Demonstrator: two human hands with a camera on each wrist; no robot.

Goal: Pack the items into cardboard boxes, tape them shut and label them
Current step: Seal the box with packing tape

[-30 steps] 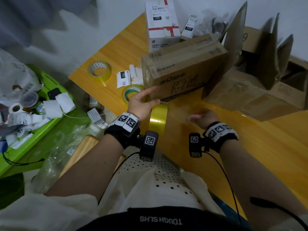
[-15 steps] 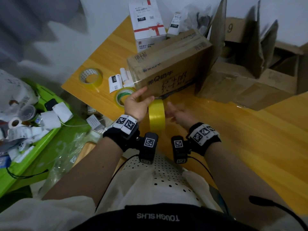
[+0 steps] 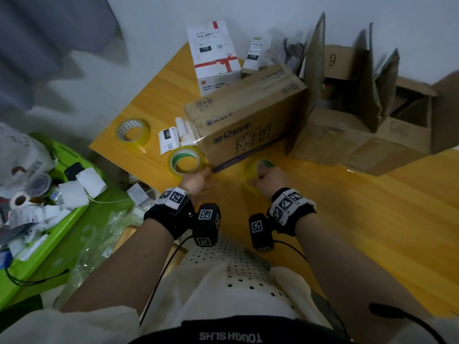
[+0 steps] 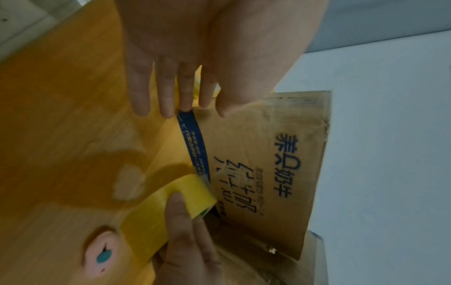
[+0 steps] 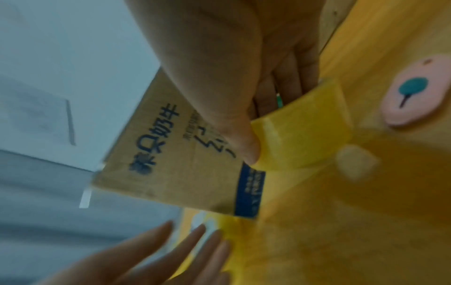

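My right hand [image 3: 267,178] grasps a glossy yellow tape roll [image 5: 302,135] at centre frame, thumb on its rim. My left hand [image 3: 196,181] is flat, fingers straight, touching the closed brown cardboard box [image 3: 248,125] at its lower corner, by the blue strip, on the yellow wooden table [image 3: 372,207].

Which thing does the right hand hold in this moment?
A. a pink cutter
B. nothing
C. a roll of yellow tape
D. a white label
C: in the right wrist view the right hand has its thumb and fingers curled round the roll of yellow tape beside the cardboard box.
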